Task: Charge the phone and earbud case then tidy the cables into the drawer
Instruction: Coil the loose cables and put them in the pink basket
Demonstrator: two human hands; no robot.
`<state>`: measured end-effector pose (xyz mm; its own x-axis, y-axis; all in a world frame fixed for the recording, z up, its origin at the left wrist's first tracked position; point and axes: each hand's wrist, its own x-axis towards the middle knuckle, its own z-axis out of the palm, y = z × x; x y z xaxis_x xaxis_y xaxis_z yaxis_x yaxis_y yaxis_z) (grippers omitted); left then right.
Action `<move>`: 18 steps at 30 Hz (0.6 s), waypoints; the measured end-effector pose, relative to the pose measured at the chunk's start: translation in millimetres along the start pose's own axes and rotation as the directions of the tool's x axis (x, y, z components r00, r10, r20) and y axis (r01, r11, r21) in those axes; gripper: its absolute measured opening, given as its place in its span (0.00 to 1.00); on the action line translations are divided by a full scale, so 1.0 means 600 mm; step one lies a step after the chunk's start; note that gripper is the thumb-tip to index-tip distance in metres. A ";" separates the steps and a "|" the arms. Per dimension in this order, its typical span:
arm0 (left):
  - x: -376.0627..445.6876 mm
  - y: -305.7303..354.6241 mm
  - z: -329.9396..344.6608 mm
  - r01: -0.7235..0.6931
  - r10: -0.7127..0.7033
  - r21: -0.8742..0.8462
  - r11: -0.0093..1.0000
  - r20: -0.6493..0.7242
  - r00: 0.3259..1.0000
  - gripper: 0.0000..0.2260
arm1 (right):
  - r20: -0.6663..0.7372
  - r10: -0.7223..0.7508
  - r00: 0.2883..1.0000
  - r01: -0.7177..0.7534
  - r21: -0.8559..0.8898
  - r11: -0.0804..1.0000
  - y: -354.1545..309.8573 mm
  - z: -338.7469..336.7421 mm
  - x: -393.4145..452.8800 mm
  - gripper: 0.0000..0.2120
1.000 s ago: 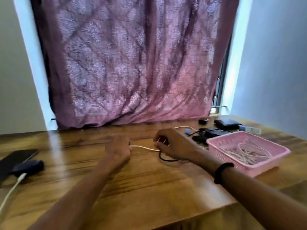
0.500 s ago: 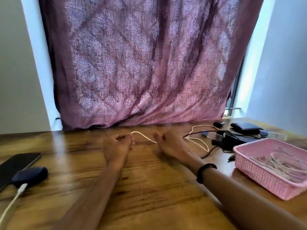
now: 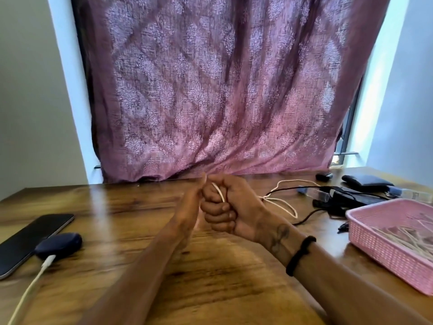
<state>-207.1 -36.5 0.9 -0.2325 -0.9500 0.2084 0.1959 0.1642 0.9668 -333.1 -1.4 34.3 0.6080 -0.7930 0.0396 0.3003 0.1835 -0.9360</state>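
My right hand (image 3: 230, 207) is curled in a fist round a white cable (image 3: 284, 207), which loops away to the right over the wooden table (image 3: 222, 289). My left hand (image 3: 191, 205) presses against the right fist, thumb up; its fingers are hidden and blurred. A black phone (image 3: 30, 238) lies at the far left. A dark blue earbud case (image 3: 59, 245) sits beside it with a white charging cable (image 3: 30, 287) plugged in.
A pink basket (image 3: 384, 242) with several pale cables stands at the right edge. Behind it lie a black adapter with black cables (image 3: 346, 198), a dark wallet (image 3: 365, 181) and a small clear bottle (image 3: 412, 194). A purple curtain (image 3: 210, 90) hangs behind the table.
Both hands have come together and lifted off the table. The right hand turned palm inward and gathered the white cable into its fist. The camera has tilted up.
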 end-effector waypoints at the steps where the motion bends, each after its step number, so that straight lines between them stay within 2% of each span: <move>1: -0.004 0.007 0.010 0.014 -0.014 -0.052 0.999 -0.004 1.000 0.22 | 0.078 -0.063 0.995 0.057 0.080 0.995 -0.010 0.008 -0.001 0.17; 2: -0.007 0.012 0.017 -0.041 0.040 -0.034 0.999 -0.008 0.999 0.24 | 0.097 -0.148 0.984 0.131 0.162 0.978 -0.020 0.010 -0.004 0.15; 3: -0.010 0.012 0.023 -0.126 0.126 0.022 0.992 0.004 0.992 0.24 | 0.056 -0.241 0.969 0.220 0.252 0.942 -0.029 0.004 -0.007 0.13; 4: -0.012 0.011 0.026 -0.240 0.240 0.162 0.957 0.021 0.971 0.24 | -0.031 -0.328 0.944 0.320 0.324 0.890 -0.039 -0.004 -0.009 0.13; 5: -0.011 0.007 0.024 -0.363 0.365 0.337 0.869 0.060 0.929 0.21 | -0.148 -0.400 0.904 0.426 0.362 0.829 -0.047 -0.015 -0.010 0.13; 7: -0.007 -0.002 0.019 -0.554 0.557 0.636 0.537 0.226 0.799 0.15 | -0.377 -0.485 0.789 0.605 0.340 0.720 -0.059 -0.043 -0.008 0.14; 9: 0.000 -0.007 0.020 -0.617 0.596 0.734 0.283 0.370 0.713 0.12 | -0.556 -0.519 0.650 0.702 0.176 0.690 -0.059 -0.070 -0.003 0.16; 10: 0.001 -0.005 0.021 -0.619 0.609 0.762 0.193 0.402 0.684 0.11 | -0.619 -0.551 0.560 0.699 -0.003 0.715 -0.057 -0.083 -0.002 0.17; 11: 0.000 -0.002 0.019 -0.610 0.631 0.784 0.114 0.417 0.655 0.11 | -0.642 -0.605 0.472 0.626 -0.239 0.742 -0.052 -0.093 0.000 0.17; 12: 0.001 0.000 0.015 -0.590 0.643 0.805 0.063 0.419 0.641 0.11 | -0.606 -0.682 0.410 0.496 -0.480 0.724 -0.048 -0.096 -0.001 0.17; 13: 0.000 0.004 0.010 -0.567 0.658 0.823 0.032 0.409 0.632 0.11 | -0.521 -0.751 0.406 0.347 -0.672 0.654 -0.040 -0.096 -0.002 0.17; 15: 0.001 0.020 -0.001 -0.492 0.708 0.870 0.025 0.332 0.623 0.13 | -0.330 -0.783 0.527 0.118 -0.884 0.453 -0.022 -0.080 -0.002 0.16; 17: 0.006 0.039 -0.017 -0.437 0.785 0.889 0.137 0.172 0.596 0.17 | -0.212 -0.724 0.657 -0.042 -0.968 0.246 -0.003 -0.064 -0.001 0.19; 18: 0.009 0.049 -0.030 -0.400 0.819 0.893 0.205 0.067 0.570 0.18 | -0.198 -0.661 0.724 -0.073 -0.975 0.212 0.003 -0.054 0.000 0.21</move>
<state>-185.6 -41.3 27.5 -0.0362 -0.3890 0.9205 -0.7175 0.6513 0.2471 -356.7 -19.8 21.2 0.0958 -0.8102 0.5783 -0.6968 -0.4695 -0.5423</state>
